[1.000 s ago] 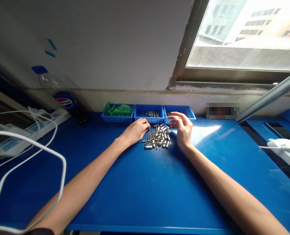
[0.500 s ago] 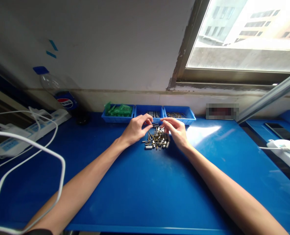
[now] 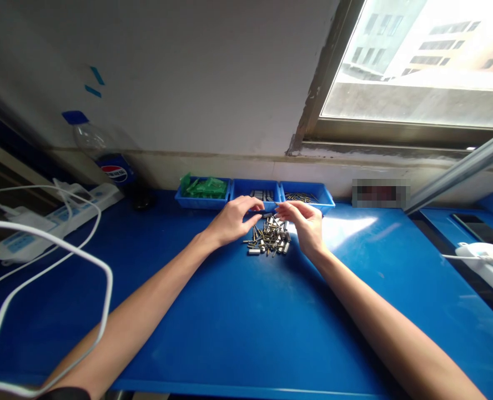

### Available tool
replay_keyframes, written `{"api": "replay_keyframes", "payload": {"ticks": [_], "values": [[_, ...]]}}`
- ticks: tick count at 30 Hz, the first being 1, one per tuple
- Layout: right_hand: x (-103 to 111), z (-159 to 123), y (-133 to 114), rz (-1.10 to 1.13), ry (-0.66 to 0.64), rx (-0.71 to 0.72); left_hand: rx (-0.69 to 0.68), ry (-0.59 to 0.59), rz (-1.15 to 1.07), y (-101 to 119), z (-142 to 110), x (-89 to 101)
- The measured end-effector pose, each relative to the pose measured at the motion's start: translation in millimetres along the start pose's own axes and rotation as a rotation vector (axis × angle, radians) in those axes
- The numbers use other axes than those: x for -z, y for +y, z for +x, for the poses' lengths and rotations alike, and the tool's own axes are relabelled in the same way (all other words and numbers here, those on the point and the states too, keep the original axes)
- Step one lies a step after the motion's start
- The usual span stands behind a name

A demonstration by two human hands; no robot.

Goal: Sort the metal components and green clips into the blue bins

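Observation:
Over the far-left side of the pile, my left hand point(image 3: 236, 220) has its thumb and fingers apart, with nothing seen between them. My right hand point(image 3: 305, 221) is closed in a pinch at the pile's upper right. A tiny thin tip shows at its fingertips, too small to name. Below both hands lies a loose pile of thin brass-coloured screws and small grey metal blocks point(image 3: 269, 238). Behind the hands, the middle blue bin point(image 3: 238, 188) holds dark grey blocks, and the right blue bin point(image 3: 323, 194) holds thin screw-like pieces.
Green plastic packets point(image 3: 207, 188) fill the left bin. A cola bottle point(image 3: 117, 169) stands at the back left, near a white power strip point(image 3: 25, 239). A white cable point(image 3: 109, 289) loops across my left forearm. Another power strip point(image 3: 486, 261) lies at the right, below the window.
My left thumb and fingers have parted, and the dark piece that showed between my hands is gone from there. My right hand stays pinched, shifted slightly right. The view has moved a little.

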State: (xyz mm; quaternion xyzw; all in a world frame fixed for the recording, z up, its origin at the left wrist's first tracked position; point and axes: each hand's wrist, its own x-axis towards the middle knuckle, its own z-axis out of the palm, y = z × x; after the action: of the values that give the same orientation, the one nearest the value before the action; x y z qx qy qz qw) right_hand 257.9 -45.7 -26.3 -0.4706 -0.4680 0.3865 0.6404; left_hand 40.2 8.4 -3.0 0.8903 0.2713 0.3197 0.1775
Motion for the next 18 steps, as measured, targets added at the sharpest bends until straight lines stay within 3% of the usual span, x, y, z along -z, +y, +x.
{"api": "replay_keyframes", "payload": {"ticks": [4,6,18], "values": [[4.8,3.6,1.4,-0.044,0.148,0.112,-0.002,-0.299,0.036,-10.0,-3.9,3.3],[7.2,4.8,3.1,-0.063,0.164,0.117,0.012,-0.360,0.042,-12.7,-5.7,2.3],[8.5,1.2,-0.1,-0.094,0.126,0.061,0.045,-0.308,0.010,-18.6,-5.5,2.6]]}}
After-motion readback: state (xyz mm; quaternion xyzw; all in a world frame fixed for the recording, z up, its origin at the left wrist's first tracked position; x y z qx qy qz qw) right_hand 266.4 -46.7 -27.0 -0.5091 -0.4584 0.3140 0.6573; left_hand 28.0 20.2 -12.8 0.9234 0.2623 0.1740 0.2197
